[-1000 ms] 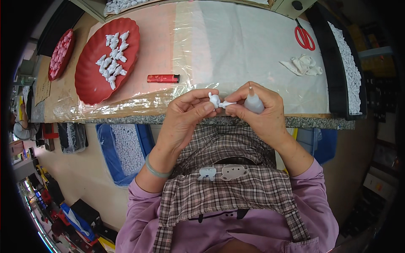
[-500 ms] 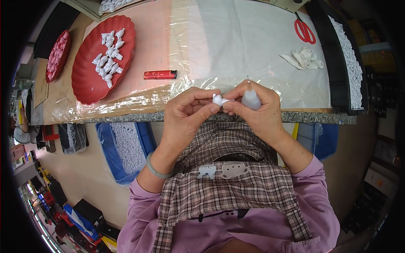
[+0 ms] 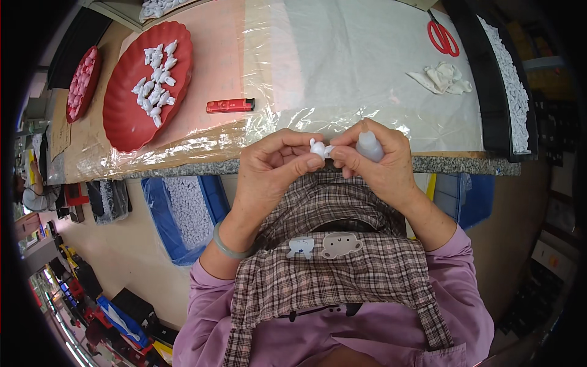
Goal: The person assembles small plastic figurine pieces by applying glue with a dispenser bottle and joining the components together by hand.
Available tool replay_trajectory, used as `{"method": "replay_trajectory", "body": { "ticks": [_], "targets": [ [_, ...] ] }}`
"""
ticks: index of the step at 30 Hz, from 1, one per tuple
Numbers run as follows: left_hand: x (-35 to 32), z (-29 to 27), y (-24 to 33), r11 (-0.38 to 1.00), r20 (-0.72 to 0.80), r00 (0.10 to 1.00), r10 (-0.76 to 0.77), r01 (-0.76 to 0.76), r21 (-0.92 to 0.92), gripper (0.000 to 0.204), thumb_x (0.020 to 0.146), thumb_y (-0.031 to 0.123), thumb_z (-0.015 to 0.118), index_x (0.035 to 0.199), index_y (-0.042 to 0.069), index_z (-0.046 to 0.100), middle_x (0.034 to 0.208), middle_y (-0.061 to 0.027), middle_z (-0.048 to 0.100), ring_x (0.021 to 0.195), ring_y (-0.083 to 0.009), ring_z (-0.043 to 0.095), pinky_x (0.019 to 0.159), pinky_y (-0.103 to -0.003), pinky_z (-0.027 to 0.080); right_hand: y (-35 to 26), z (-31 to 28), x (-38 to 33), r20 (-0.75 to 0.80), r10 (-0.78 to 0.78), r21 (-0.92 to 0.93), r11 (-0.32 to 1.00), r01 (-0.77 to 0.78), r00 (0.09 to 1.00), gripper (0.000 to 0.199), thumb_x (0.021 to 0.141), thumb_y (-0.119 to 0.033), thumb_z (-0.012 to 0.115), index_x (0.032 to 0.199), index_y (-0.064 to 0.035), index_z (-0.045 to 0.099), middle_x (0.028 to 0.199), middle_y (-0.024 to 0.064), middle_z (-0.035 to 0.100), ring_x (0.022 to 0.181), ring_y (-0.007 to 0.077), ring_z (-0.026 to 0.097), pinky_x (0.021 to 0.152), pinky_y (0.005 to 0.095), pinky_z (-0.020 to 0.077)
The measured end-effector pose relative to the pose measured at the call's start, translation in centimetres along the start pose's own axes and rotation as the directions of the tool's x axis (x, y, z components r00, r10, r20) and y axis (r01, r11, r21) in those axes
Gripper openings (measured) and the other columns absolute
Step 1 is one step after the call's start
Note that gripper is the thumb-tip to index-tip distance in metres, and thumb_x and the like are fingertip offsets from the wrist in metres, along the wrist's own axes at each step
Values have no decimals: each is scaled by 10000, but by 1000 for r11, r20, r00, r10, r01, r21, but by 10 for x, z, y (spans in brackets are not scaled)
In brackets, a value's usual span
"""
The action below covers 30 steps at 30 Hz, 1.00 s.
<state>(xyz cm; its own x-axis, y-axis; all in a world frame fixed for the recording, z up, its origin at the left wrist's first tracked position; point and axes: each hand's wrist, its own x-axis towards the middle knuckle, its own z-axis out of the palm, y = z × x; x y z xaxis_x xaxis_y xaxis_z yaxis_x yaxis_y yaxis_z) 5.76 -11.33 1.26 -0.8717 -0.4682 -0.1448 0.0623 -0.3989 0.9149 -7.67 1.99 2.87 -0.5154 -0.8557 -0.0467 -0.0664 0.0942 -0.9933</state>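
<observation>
Over the table's front edge, my left hand (image 3: 269, 160) pinches a small white animal figurine (image 3: 317, 148) between thumb and fingers. My right hand (image 3: 386, 166) has its thumb and forefinger on a small white piece (image 3: 329, 150) that meets the figurine's right side; whether the two are joined I cannot tell. A translucent squeeze bottle (image 3: 369, 148) with a narrow tip pointing away from me is tucked in the same right hand. Further left, a red scalloped plate (image 3: 122, 125) carries several white figurines (image 3: 156, 92).
A red lighter (image 3: 230, 106) lies on the plastic-covered tabletop. Red-handled scissors (image 3: 443, 40) and a crumpled white cloth (image 3: 445, 79) are at the right, beside a black tray (image 3: 492, 92) of white pieces. A red dish (image 3: 82, 85) holds pink pieces. Below stands a blue bin (image 3: 214, 199) of white parts.
The figurine has turned slightly in my left fingers, and the white piece beside it shows differently. My right hand and the bottle have shifted a little to the right.
</observation>
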Motion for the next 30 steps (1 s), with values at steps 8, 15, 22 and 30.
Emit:
{"method": "replay_trajectory", "body": {
  "ticks": [8, 15, 22, 30],
  "targets": [
    [-5, -5, -2, 1000, 111, 993, 27, -25, -16, 226, 790, -53, 684, 1011, -69, 643, 878, -70, 620, 818, -130, 644, 709, -205, 544, 15, 6, -15, 15, -108, 140, 985, 105, 994, 89, 829, 24, 657, 896, 15, 599, 747, 94, 631, 583, 92, 595, 477, 200, 489],
    [-7, -6, -8, 998, 135, 989, 59, -56, -26, 236, 775, -63, 692, 1006, -69, 645, 887, -80, 599, 814, -139, 643, 722, -212, 550, 25, 13, -20, -61, -194, 260, 944, 204, 979, 104, 829, 44, 646, 911, 13, 590, 734, 102, 617, 572, 96, 584, 469, 196, 473],
    [-8, -5, -9, 999, 131, 991, 38, -35, -21, 232, 768, -64, 696, 994, -74, 644, 897, -85, 598, 826, -143, 643, 742, -214, 554, 23, 12, -22, -7, -148, 203, 968, 146, 989, 96, 832, 52, 635, 906, 11, 589, 737, 99, 607, 581, 98, 582, 477, 197, 480],
    [-8, -5, -8, 999, 138, 990, 34, -31, -27, 232, 772, -62, 695, 997, -74, 643, 897, -84, 598, 824, -142, 643, 736, -213, 550, 26, 11, -22, 11, -142, 208, 969, 136, 990, 86, 843, 44, 626, 905, 5, 582, 738, 96, 603, 591, 96, 580, 482, 200, 485]
  ]
}}
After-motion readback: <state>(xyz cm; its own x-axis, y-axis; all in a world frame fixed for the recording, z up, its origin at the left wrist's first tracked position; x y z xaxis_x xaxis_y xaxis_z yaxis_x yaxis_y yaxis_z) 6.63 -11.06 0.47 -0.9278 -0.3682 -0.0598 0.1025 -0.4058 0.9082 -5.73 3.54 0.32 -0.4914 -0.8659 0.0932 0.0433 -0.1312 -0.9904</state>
